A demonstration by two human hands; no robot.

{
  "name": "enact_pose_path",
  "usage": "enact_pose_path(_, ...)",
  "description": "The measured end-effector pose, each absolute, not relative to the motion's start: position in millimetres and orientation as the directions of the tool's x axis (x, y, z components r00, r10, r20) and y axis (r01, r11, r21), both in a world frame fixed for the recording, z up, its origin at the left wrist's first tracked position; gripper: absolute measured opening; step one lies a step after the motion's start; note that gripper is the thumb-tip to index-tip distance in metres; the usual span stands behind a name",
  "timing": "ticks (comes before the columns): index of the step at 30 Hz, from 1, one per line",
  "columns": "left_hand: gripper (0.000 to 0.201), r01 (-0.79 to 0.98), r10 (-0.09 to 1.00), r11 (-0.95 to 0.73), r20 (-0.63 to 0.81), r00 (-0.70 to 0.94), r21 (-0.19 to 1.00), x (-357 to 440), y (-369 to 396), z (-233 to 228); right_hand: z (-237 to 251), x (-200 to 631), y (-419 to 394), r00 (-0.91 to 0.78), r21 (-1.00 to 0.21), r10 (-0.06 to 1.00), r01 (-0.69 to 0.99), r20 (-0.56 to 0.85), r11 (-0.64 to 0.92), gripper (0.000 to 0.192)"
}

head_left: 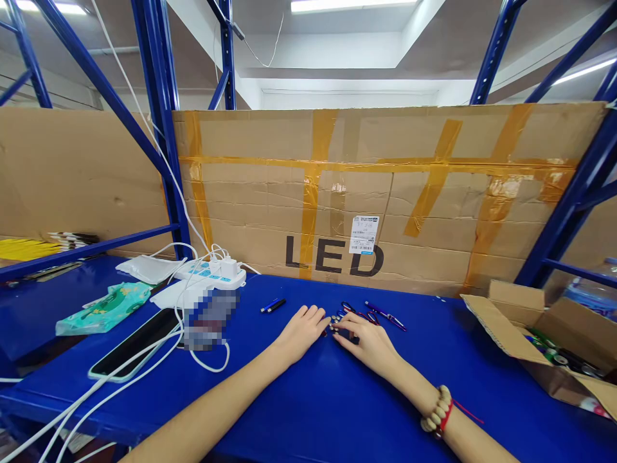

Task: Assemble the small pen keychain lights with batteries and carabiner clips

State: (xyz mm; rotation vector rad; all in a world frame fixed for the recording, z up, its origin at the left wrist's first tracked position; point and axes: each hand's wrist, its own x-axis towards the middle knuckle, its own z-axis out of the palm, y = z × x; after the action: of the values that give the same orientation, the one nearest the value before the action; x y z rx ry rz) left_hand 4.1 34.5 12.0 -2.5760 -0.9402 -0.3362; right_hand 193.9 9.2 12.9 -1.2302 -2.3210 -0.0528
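Hands at a blue worktable (308, 399), seen from the head camera. Left hand (301, 331) lies palm down, fingers loosely extended, its fingertips touching a small cluster of keyring-like pieces (343, 316) at table centre. Right hand (369, 341), with a bead bracelet (436, 409) at the wrist, also lies palm down, fingers slightly curled, with the fingertips meeting the same cluster; whether either hand actually pinches a piece cannot be told, since the fingers hide it. More pieces trail off to the right of the cluster, among them a purple pen-like stick (385, 315); two small dark sticks (272, 305) lie apart to the left. Judged step: sorting or picking one item out of the heap. The next move would seem to call for a fine pinch to separate a single piece without scattering the rest. Surroundings: power strip (212, 273) with white cables, phone (135, 344), open cardboard box (544, 341) at right, taped cardboard backing marked LED (385, 186).
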Motion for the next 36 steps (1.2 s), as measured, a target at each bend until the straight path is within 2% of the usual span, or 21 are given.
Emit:
enact_pose_path(4, 0.040, 0.664, 0.589, -0.717, 0.326, 0.740, -0.212, 5, 31, 11, 13, 189, 8, -0.411, -0.239, 0.788, 0.797, 0.458, 0.554, 0.018)
enact_pose_path(8, 0.039, 0.662, 0.593, -0.728, 0.319, 0.739, -0.180, 10, 24, 12, 12, 184, 6, -0.440, -0.253, 0.784, 0.777, 0.437, 0.577, 0.018)
enact_pose_path(13, 0.025, 0.765, 0.725, -0.644, 0.339, 0.600, 0.023, 11, 23, 13, 15, 186, 6, -0.451, -0.198, 0.792, 0.804, 0.412, 0.561, 0.019)
enact_pose_path(17, 0.028, 0.805, 0.795, -0.572, 0.346, 0.498, 0.157, 5, 30, 14, 14, 190, 8, -0.493, -0.166, 0.780, 0.795, 0.385, 0.584, 0.014)
enact_pose_path(22, 0.006, 0.776, 0.827, -0.551, 0.329, 0.456, 0.309, 5, 30, 14, 11, 191, 12, -0.554, -0.029, 0.735, 0.791, 0.391, 0.611, 0.014)
enact_pose_path(26, 0.017, 0.681, 0.813, -0.582, 0.285, 0.508, 0.444, 9, 25, 15, 9, 190, 16, -0.556, 0.047, 0.732, 0.807, 0.393, 0.588, 0.013)
enact_pose_path(28, 0.014, 0.645, 0.801, -0.593, 0.272, 0.533, 0.482, 10, 23, 15, 8, 191, 17, -0.529, 0.018, 0.742, 0.819, 0.412, 0.574, 0.011)
enact_pose_path(31, 0.013, 0.631, 0.784, -0.613, 0.264, 0.562, 0.475, 10, 22, 16, 10, 193, 17, -0.466, -0.080, 0.745, 0.822, 0.478, 0.565, 0.010)
enact_pose_path(36, 0.016, 0.656, 0.777, -0.620, 0.226, 0.587, 0.430, 13, 21, 15, 18, 193, 11, -0.248, -0.302, 0.667, 0.745, 0.703, 0.595, 0.015)
